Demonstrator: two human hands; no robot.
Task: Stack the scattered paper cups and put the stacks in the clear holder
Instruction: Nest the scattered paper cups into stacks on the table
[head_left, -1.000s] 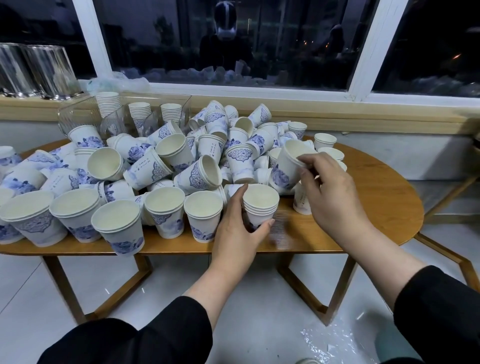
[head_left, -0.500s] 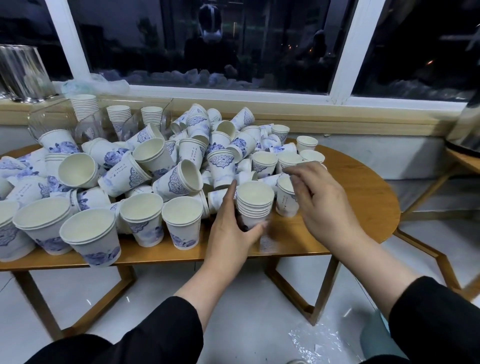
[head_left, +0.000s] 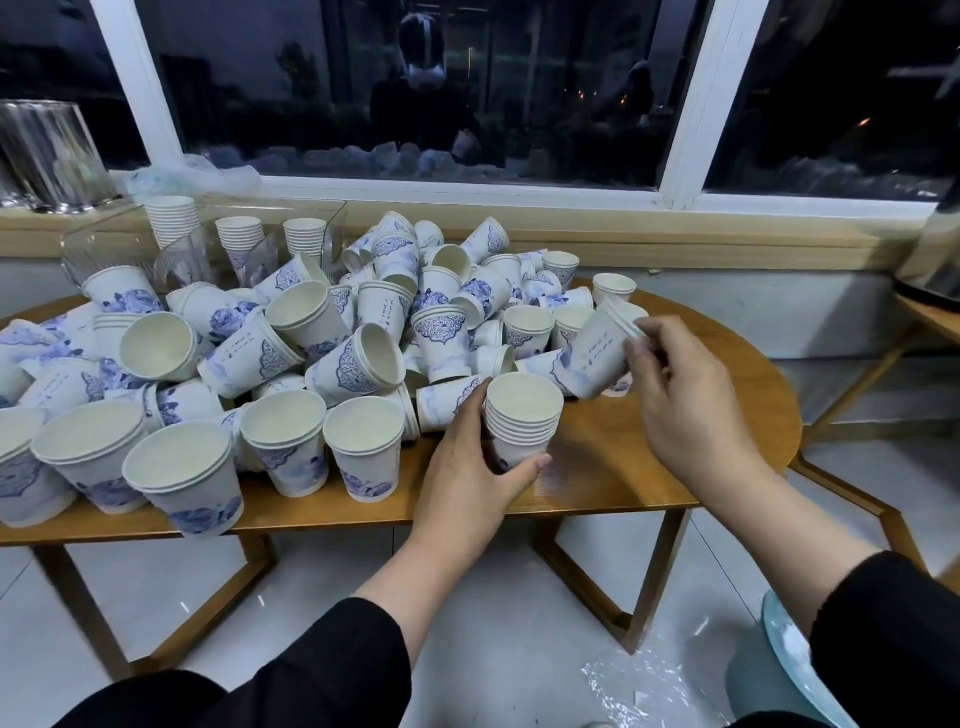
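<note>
A heap of white paper cups with blue patterns covers the left and middle of the wooden table. My left hand grips an upright stack of nested cups standing near the table's front edge. My right hand pinches the rim of a tilted cup, lifted just right of the stack. The clear holder stands at the back left and holds three stacks of cups.
Several single upright cups line the front edge at the left. Metal containers stand on the window sill. A crumpled plastic wrap and a pale blue bin lie on the floor at the right. Another table edge juts in at the right.
My right hand has lifted a cup from the table beside the stack and tilted it, rim toward the hand. My left hand still holds the stack in place.
</note>
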